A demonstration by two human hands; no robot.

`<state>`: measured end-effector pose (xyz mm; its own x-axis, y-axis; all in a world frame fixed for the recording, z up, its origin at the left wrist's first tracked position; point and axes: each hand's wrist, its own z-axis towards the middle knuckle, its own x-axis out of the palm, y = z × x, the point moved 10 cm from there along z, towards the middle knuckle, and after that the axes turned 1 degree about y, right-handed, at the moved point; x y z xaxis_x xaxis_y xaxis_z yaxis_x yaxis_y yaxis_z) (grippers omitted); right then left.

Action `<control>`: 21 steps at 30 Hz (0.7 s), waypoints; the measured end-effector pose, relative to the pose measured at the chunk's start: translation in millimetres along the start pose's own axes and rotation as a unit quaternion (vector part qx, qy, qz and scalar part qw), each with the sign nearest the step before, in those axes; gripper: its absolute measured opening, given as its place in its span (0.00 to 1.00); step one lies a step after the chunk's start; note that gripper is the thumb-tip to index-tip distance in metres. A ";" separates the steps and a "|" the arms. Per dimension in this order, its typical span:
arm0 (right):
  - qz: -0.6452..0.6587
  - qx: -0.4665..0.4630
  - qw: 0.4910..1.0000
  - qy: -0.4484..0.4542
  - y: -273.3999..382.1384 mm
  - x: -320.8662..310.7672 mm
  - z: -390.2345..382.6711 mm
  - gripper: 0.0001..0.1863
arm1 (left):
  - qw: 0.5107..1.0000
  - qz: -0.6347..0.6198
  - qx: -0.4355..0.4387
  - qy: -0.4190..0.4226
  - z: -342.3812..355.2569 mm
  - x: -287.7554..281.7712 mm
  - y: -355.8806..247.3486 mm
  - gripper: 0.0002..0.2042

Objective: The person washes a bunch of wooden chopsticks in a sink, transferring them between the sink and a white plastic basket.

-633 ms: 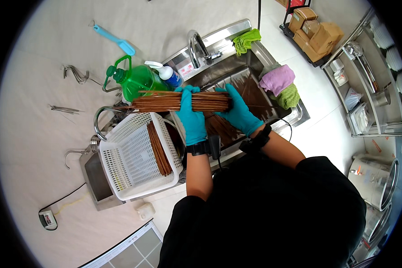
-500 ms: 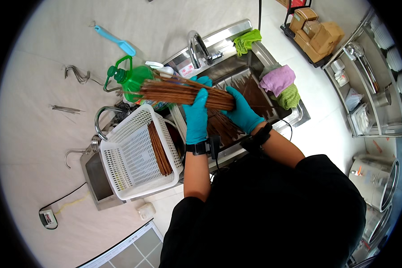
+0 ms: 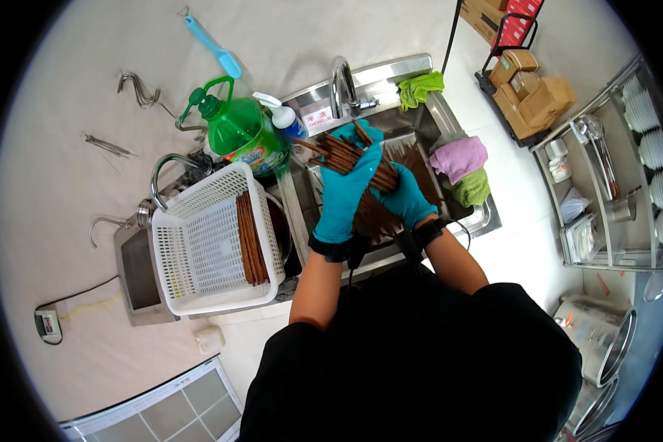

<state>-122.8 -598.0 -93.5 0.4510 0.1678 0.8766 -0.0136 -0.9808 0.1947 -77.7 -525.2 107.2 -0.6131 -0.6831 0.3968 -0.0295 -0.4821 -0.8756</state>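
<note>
Holding the bundle of brown sticks (image 3: 340, 155) over the sink (image 3: 401, 122), I have my left hand (image 3: 348, 193) wrapped around its upper-left part, my right hand (image 3: 408, 198) around its lower-right end, long axis slanting between.

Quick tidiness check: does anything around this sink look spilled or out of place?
Nothing clearly spilled. Slightly untidy: the purple cloth and green cloth beside it lie bunched, not folded, on the sink's right rim.

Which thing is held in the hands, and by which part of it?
A bundle of thin brown sticks: the left hand wraps around its middle, and the right hand grips near its lower right end.
</note>
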 end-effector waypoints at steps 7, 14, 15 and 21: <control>-0.039 0.003 0.991 0.125 -4.7 6.2 5.3 0.20 | 0.997 0.050 -0.028 0.044 -13.2 32.9 21.1 0.20; 0.011 0.052 0.987 0.155 -21.7 46.5 -13.1 0.21 | 0.997 0.070 -0.007 0.043 -15.8 27.5 22.0 0.23; -0.004 0.054 0.992 0.110 -23.5 17.5 -1.5 0.18 | 0.998 0.059 0.007 0.019 -15.7 19.0 21.0 0.25; -0.003 0.055 0.997 -0.051 -26.1 -65.9 27.7 0.09 | 0.986 0.119 0.118 -0.010 3.8 11.2 -45.2 0.25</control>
<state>-127.4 -586.3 -168.5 0.5399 0.1690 0.8246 0.0852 -0.9856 0.1463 -80.2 -513.1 152.2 -0.5642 -0.8024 0.1945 0.3002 -0.4189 -0.8570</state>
